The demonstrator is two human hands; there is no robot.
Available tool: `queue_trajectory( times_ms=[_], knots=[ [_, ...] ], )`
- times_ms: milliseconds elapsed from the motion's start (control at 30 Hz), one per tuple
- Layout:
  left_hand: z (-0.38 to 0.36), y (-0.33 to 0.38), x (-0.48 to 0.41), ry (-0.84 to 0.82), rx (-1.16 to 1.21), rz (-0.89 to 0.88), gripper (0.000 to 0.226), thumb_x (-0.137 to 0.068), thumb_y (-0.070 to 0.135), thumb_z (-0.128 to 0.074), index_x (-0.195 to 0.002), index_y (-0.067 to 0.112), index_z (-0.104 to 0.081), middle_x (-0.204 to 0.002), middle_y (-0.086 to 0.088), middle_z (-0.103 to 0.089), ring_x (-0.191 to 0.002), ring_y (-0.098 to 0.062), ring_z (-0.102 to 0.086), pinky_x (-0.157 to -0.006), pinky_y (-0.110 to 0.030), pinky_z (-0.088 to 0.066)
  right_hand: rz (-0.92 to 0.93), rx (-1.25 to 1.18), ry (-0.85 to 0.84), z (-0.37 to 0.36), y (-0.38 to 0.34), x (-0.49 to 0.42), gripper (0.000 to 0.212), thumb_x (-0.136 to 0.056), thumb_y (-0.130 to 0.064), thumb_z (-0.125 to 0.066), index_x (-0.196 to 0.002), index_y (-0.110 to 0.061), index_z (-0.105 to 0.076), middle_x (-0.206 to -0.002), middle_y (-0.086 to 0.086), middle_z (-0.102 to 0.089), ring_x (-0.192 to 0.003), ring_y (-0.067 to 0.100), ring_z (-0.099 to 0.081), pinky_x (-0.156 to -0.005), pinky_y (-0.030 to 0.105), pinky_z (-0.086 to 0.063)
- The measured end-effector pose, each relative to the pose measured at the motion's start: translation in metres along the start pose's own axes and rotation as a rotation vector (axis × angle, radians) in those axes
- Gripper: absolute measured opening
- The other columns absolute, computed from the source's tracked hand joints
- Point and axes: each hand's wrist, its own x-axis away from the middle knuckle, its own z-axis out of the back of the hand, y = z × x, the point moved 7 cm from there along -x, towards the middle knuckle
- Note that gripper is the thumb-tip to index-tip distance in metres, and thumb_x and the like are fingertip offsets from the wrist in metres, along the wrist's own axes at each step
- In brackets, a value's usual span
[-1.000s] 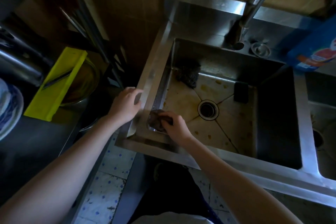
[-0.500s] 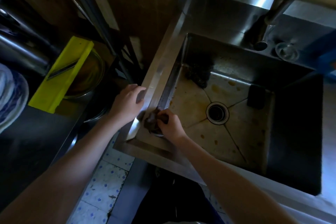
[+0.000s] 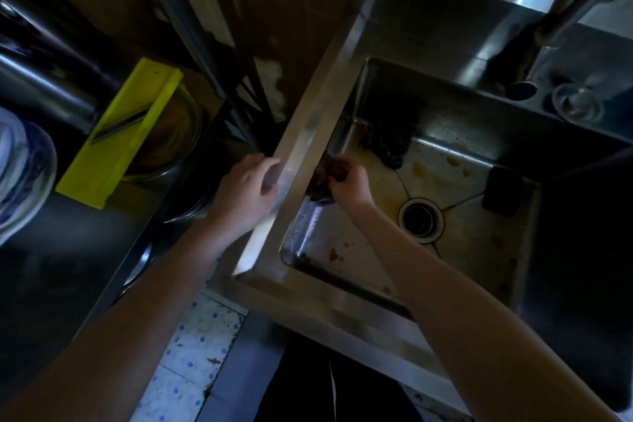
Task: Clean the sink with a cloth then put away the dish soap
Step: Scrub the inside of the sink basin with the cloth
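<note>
The steel sink (image 3: 301, 154) fills the right half of the view, its stained floor sloping to a round drain (image 3: 420, 220). My right hand (image 3: 352, 185) grips a dark brown cloth (image 3: 325, 178) and presses it against the sink's left inner wall. My left hand (image 3: 248, 187) rests on the outer edge of the sink's left rim, fingers lying over it. The dish soap is out of view.
A dark scrubber wad (image 3: 390, 140) lies in the sink's far left corner and a black sponge (image 3: 501, 190) against the right side. The tap (image 3: 579, 10) stands at the back. Left of the sink are a yellow slicer (image 3: 120, 130) over a metal bowl and stacked plates (image 3: 20, 175).
My right hand has carried the cloth farther along the left wall, away from the near corner. The camera has shifted left and closer, so the blue soap package seen earlier has left the view.
</note>
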Motion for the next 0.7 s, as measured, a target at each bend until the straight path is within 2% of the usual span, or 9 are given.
queue_trajectory(
  times_ms=[100, 200, 300, 400, 433, 500, 533, 600, 700],
  knots=[
    [0.0, -0.001, 0.0, -0.003, 0.008, 0.003, 0.044, -0.087, 0.016, -0.061, -0.13, 0.012, -0.051, -0.132, -0.011, -0.047, -0.12, -0.029, -0.047, -0.101, -0.041, -0.04, -0.046, -0.075, 0.036, 0.008, -0.002, -0.019, 0.043, -0.087, 0.005, -0.057, -0.127, -0.009, -0.052, -0.107, 0.009, -0.06, -0.074, 0.016, -0.062, -0.043, 0.019, -0.053],
    [0.0, -0.001, 0.001, 0.001, 0.012, -0.003, 0.046, -0.088, 0.016, -0.061, -0.132, 0.013, -0.049, -0.133, -0.01, -0.047, -0.119, -0.028, -0.048, -0.101, -0.039, -0.04, -0.084, -0.078, 0.036, 0.009, 0.002, -0.026, 0.034, -0.089, 0.003, -0.055, -0.122, -0.005, -0.056, -0.108, 0.017, -0.066, -0.079, 0.023, -0.067, -0.057, 0.03, -0.058],
    [-0.002, 0.001, 0.0, -0.003, 0.008, 0.002, 0.048, -0.088, 0.016, -0.06, -0.134, 0.013, -0.046, -0.135, -0.009, -0.046, -0.12, -0.028, -0.048, -0.102, -0.039, -0.04, -0.114, -0.106, -0.025, 0.0, 0.007, -0.009, 0.034, -0.091, 0.002, -0.051, -0.123, -0.007, -0.056, -0.093, 0.01, -0.066, -0.061, 0.011, -0.066, -0.047, 0.022, -0.055],
    [-0.007, 0.003, -0.004, -0.026, -0.018, 0.008, 0.05, -0.089, 0.016, -0.057, -0.137, 0.013, -0.044, -0.137, -0.01, -0.044, -0.122, -0.029, -0.046, -0.102, -0.043, -0.04, -0.095, 0.001, -0.107, -0.013, 0.017, 0.017, 0.03, -0.088, 0.006, -0.053, -0.113, -0.008, -0.06, -0.095, 0.014, -0.066, -0.076, 0.021, -0.068, -0.062, 0.031, -0.059],
    [-0.009, 0.005, -0.005, -0.034, -0.025, 0.01, 0.05, -0.09, 0.017, -0.057, -0.138, 0.013, -0.042, -0.138, -0.009, -0.044, -0.122, -0.029, -0.046, -0.101, -0.044, -0.04, -0.107, 0.005, -0.154, -0.018, 0.022, 0.028, 0.026, -0.087, 0.007, -0.053, -0.107, -0.008, -0.061, -0.092, 0.014, -0.067, -0.073, 0.018, -0.069, -0.063, 0.032, -0.059],
    [-0.013, 0.008, -0.008, -0.044, -0.027, 0.004, 0.052, -0.091, 0.018, -0.056, -0.14, 0.014, -0.039, -0.139, -0.01, -0.043, -0.123, -0.03, -0.045, -0.101, -0.045, -0.04, -0.068, 0.112, -0.259, -0.028, 0.028, 0.049, 0.023, -0.085, 0.007, -0.057, -0.103, -0.006, -0.062, -0.085, 0.005, -0.064, -0.065, 0.004, -0.064, -0.059, 0.017, -0.053],
    [-0.014, 0.009, -0.009, -0.046, -0.024, 0.0, 0.052, -0.091, 0.018, -0.056, -0.14, 0.014, -0.038, -0.139, -0.01, -0.043, -0.123, -0.03, -0.045, -0.1, -0.044, -0.04, -0.028, 0.208, -0.323, -0.033, 0.031, 0.058, 0.024, -0.084, 0.004, -0.06, -0.106, -0.003, -0.063, -0.087, 0.002, -0.061, -0.073, 0.005, -0.06, -0.065, 0.014, -0.049],
    [-0.015, 0.009, -0.01, -0.045, -0.02, -0.003, 0.054, -0.091, 0.018, -0.055, -0.141, 0.015, -0.037, -0.139, -0.01, -0.042, -0.123, -0.03, -0.045, -0.1, -0.043, -0.04, 0.0, 0.321, -0.45, -0.042, 0.037, 0.076, 0.024, -0.084, -0.003, -0.064, -0.108, -0.002, -0.063, -0.088, 0.0, -0.056, -0.086, 0.011, -0.051, -0.079, 0.021, -0.043],
    [-0.017, 0.01, -0.012, -0.038, -0.039, -0.023, 0.055, -0.091, 0.018, -0.055, -0.142, 0.017, -0.034, -0.139, -0.01, -0.041, -0.122, -0.03, -0.045, -0.099, -0.044, -0.04, 0.006, 0.291, -0.494, -0.048, 0.039, 0.092, 0.013, -0.083, 0.003, -0.063, -0.094, -0.004, -0.063, -0.073, -0.003, -0.051, -0.087, 0.014, -0.048, -0.077, 0.024, -0.037]
  ],
)
